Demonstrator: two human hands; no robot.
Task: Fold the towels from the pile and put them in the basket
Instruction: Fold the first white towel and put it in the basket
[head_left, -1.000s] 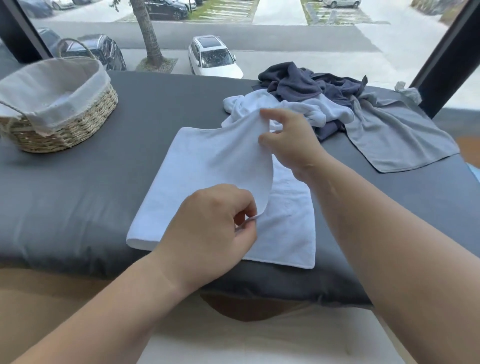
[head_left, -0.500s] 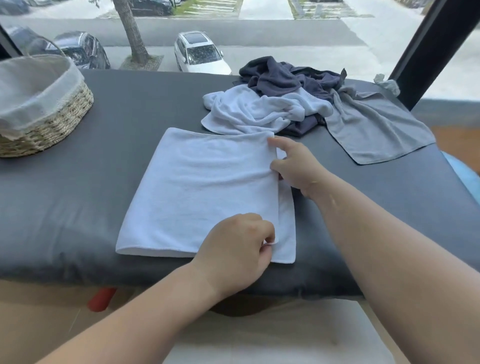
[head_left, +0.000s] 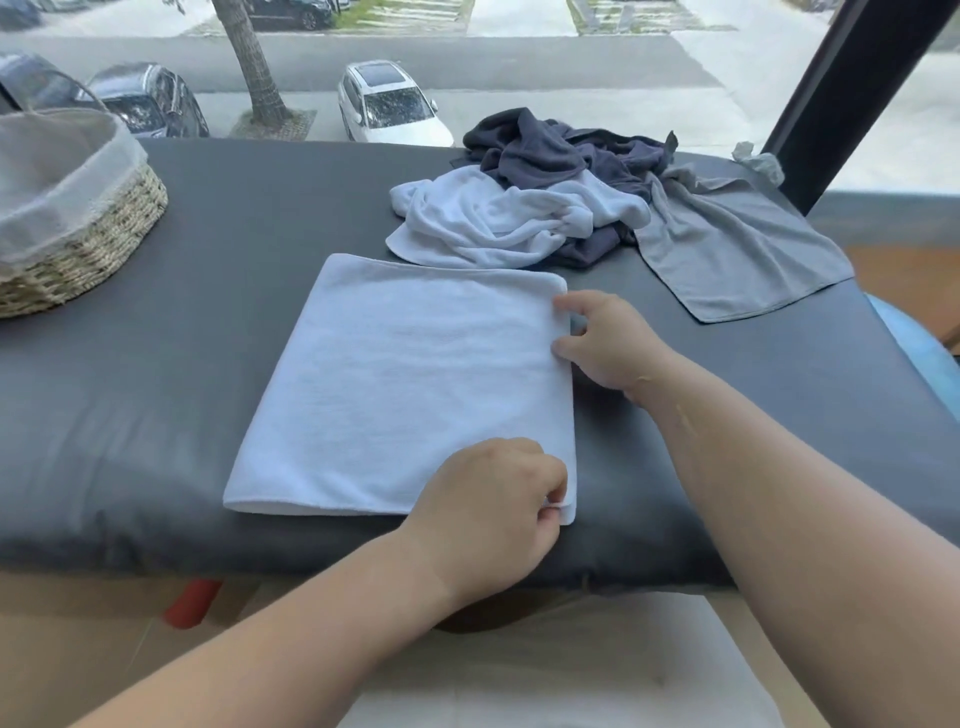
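grey padded counter (head_left: 234, 364): carries everything and runs under and beyond both hands. broad flat surface, so folds can be pressed square against it.

loose pile of unfolded towels (head_left: 545, 208): dark navy, white and light grey cloth, just beyond the right hand. the grey one trails flat to that hand's outer side. probably kept within easy reach, since at least three pieces wait to be folded.

white terry towel (head_left: 415, 389), folded to a flat two-layer rectangle: lies between the hands and spreads away to the left of them. its layered edges meet on the hands' side, the closed fold on the far side.

woven straw basket with pale cloth liner (head_left: 88, 260): well apart, far to the left of the left hand, partly out of frame. inside not visible.

left hand (head_left: 488, 514): fingers curled, pinching the towel's near right corner, likely to keep the layers matched.

right hand (head_left: 608, 338): forefinger and thumb curled onto the right edge near the far corner, gripping it.

judgement: edges being trued up; another fold seems needed before the basket.
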